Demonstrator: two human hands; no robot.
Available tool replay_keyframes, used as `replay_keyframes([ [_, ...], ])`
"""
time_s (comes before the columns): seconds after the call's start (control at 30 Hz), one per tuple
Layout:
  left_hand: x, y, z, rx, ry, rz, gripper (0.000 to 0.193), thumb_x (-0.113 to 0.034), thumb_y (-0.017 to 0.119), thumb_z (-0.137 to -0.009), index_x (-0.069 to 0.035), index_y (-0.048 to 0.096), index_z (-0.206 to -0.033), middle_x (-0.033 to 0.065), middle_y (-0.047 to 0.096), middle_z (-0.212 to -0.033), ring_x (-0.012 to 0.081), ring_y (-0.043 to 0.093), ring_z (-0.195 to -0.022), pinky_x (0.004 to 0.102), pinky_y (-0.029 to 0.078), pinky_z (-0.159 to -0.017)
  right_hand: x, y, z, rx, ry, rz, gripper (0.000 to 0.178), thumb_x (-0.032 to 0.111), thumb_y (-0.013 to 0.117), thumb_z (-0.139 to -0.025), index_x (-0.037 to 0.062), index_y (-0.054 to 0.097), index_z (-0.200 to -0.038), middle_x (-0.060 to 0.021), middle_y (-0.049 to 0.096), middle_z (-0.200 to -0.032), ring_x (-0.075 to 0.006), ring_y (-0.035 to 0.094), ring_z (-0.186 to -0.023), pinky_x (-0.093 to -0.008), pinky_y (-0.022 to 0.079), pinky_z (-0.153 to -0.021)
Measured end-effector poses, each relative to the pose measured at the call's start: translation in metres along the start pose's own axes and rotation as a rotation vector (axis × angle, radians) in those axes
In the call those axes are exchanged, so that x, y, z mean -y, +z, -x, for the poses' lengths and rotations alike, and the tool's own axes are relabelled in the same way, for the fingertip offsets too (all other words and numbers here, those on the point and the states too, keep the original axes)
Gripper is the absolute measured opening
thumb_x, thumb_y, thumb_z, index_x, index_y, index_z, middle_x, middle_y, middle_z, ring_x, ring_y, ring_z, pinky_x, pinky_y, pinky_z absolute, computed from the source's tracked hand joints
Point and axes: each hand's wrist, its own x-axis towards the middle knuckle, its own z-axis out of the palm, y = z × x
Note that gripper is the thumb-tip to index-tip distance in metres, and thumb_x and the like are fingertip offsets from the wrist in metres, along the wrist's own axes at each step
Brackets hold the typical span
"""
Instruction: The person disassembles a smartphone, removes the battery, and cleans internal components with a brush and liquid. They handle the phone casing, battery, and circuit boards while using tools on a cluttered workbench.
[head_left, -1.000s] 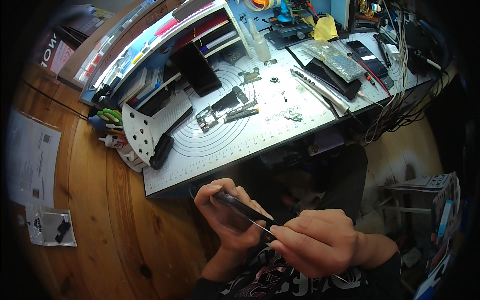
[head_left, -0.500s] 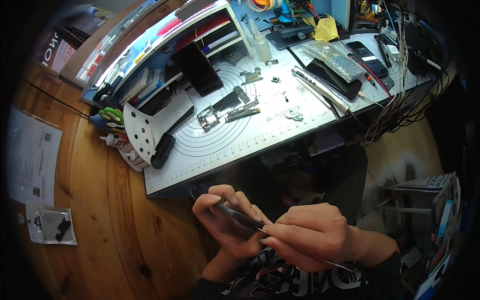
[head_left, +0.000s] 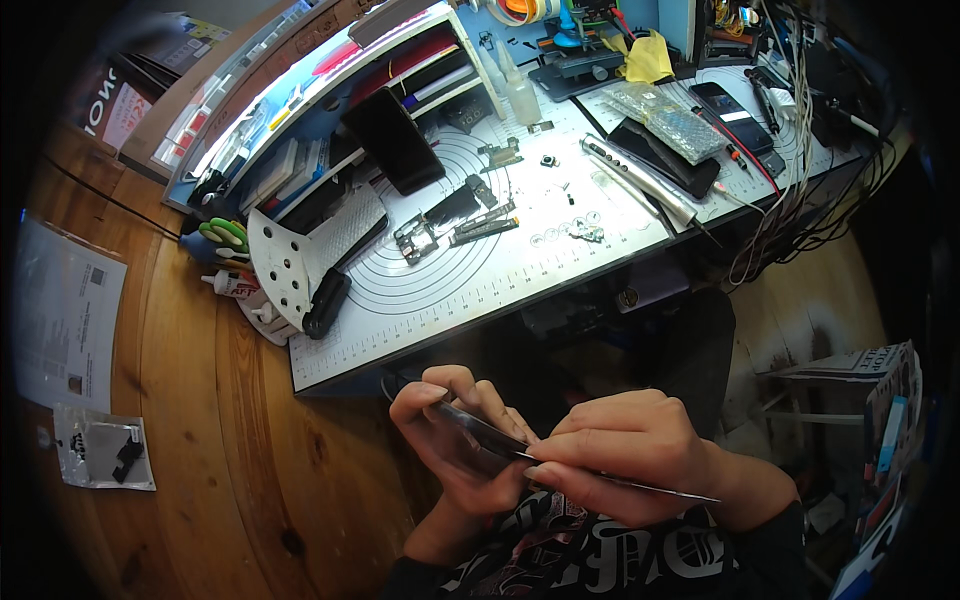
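Above my lap, my left hand (head_left: 468, 488) is closed around a dark, thin, flat phone-like panel (head_left: 478, 432), tilted with its edge toward my other hand. Between the thumb and fingers of my right hand (head_left: 635, 450) is a thin metal pry tool (head_left: 672, 490). Its tip meets the panel's near right edge beside my left fingertips, and its other end sticks out below my right palm. The exact shape of the tip is hidden by my fingers.
Beyond my hands stands a white work mat (head_left: 400, 345) with phone parts (head_left: 465, 215), a black phone screen (head_left: 393, 140) leaning on a shelf, and a silver pen-shaped tool (head_left: 640, 180). Cables (head_left: 790, 190) hang at the right. A plastic bag (head_left: 105, 448) lies on the wood at left.
My right hand has turned slightly, and the free end of the pry tool has swung upward. The panel stays in my left hand, nearly where it was.
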Motion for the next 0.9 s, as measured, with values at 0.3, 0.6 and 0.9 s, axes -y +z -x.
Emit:
replay_keyframes([
  [0.3, 0.005, 0.0, -0.001, -0.007, -0.102, 0.128, 0.091, 0.007, 0.084, -0.073, -0.018, 0.029, -0.142, 0.0127, 0.04, -0.117, 0.0155, 0.059, -0.084, 0.0366, 0.063, -0.07, -0.002, 0.0, 0.0, -0.054, -0.087, 0.233, 0.013, 0.003, 0.076, -0.086, -0.0028, 0.069, -0.095, -0.0082, 0.058, -0.071, -0.0227, 0.059, -0.055, -0.034, 0.047, -0.049],
  [0.6, 0.004, -0.004, -0.006, -0.156, -0.189, 0.233, 0.076, 0.004, 0.076, -0.082, -0.019, 0.036, -0.142, 0.0101, 0.046, -0.116, 0.0187, 0.062, -0.082, 0.0411, 0.061, -0.07, 0.012, -0.001, 0.011, -0.116, -0.134, 0.284, 0.015, -0.002, 0.076, -0.083, -0.0073, 0.067, -0.094, -0.0077, 0.059, -0.074, -0.0202, 0.057, -0.054, -0.0314, 0.046, -0.047],
  [0.9, -0.001, -0.011, -0.008, -0.123, -0.145, 0.156, 0.07, -0.006, 0.072, -0.085, -0.018, 0.038, -0.145, 0.0121, 0.044, -0.123, 0.0195, 0.057, -0.084, 0.0349, 0.06, -0.059, 0.005, 0.011, 0.008, -0.077, -0.084, 0.355, 0.015, 0.002, 0.08, -0.083, -0.005, 0.07, -0.091, -0.0088, 0.063, -0.074, -0.0189, 0.06, -0.055, -0.03, 0.046, -0.047],
])
